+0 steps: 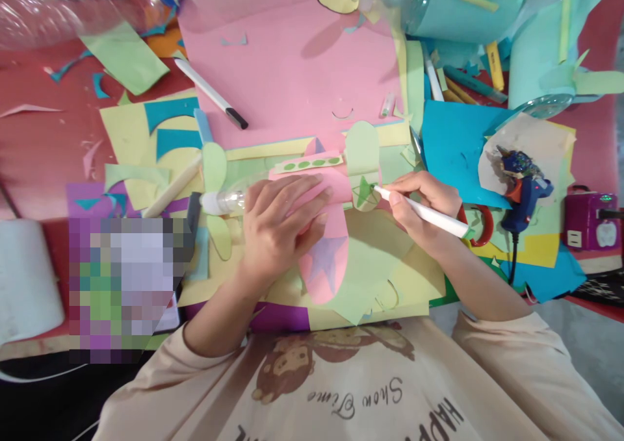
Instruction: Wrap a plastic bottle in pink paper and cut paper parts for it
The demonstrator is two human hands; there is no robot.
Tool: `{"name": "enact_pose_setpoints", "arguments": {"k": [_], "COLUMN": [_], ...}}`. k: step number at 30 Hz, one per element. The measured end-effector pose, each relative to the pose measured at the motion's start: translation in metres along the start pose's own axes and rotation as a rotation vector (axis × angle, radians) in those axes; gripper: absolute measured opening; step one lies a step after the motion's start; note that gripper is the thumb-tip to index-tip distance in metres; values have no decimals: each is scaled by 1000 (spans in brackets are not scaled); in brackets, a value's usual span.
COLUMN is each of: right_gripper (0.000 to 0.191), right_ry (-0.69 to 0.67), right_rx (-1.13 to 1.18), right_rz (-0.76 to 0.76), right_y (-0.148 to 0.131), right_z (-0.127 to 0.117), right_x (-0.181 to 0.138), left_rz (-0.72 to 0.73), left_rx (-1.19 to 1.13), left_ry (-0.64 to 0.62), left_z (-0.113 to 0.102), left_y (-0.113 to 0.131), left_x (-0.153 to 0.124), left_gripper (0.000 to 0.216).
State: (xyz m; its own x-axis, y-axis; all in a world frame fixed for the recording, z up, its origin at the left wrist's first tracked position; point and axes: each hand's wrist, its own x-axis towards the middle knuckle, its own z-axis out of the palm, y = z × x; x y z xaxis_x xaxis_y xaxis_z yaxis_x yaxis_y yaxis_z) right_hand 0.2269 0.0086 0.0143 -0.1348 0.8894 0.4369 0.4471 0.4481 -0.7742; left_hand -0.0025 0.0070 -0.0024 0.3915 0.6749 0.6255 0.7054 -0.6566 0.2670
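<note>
A small plastic bottle made up as a toy airplane lies on its side, wrapped in pink paper point(338, 188), with its clear neck point(229, 201) pointing left. My left hand point(285, 217) is curved over the body and holds it. A pink wing with a purple star point(324, 269) sticks out towards me. Along the body runs a strip with several green ovals point(312, 163). My right hand point(424, 204) grips a white marker with a green end point(424, 214). Its tip touches a partly green-coloured shape on the pale green tail piece point(364, 194).
A blue glue gun point(524, 201) stands on paper at the right, near red-handled scissors point(482, 226). A black-tipped white marker point(212, 93) lies on pink paper point(287, 58). Clear bottles point(78, 6) line the far edge. Paper scraps point(127, 58) are scattered left.
</note>
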Motion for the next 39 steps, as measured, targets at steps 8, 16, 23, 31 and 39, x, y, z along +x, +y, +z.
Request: {"name": "enact_pose_setpoints", "arguments": {"k": [8, 16, 23, 31, 39], "right_gripper": [7, 7, 9, 10, 9], "right_ry": [-10, 12, 18, 43, 56], "right_rx": [-15, -27, -40, -27, -36], "right_rz": [11, 19, 20, 6, -1], "right_y": [-1, 0, 0, -1, 3], "right_z": [-1, -1, 0, -1, -1], "right_x": [1, 0, 0, 1, 0], "left_rz": [-26, -56, -53, -13, -15], "left_rx": [-21, 2, -7, 9, 3], "left_ry": [-30, -83, -65, -24, -31], "left_z": [0, -1, -3, -1, -1], "left_y": [0, -2, 0, 0, 1], "left_x": [-2, -5, -2, -1, 0], "left_gripper": [32, 29, 27, 26, 25]}}
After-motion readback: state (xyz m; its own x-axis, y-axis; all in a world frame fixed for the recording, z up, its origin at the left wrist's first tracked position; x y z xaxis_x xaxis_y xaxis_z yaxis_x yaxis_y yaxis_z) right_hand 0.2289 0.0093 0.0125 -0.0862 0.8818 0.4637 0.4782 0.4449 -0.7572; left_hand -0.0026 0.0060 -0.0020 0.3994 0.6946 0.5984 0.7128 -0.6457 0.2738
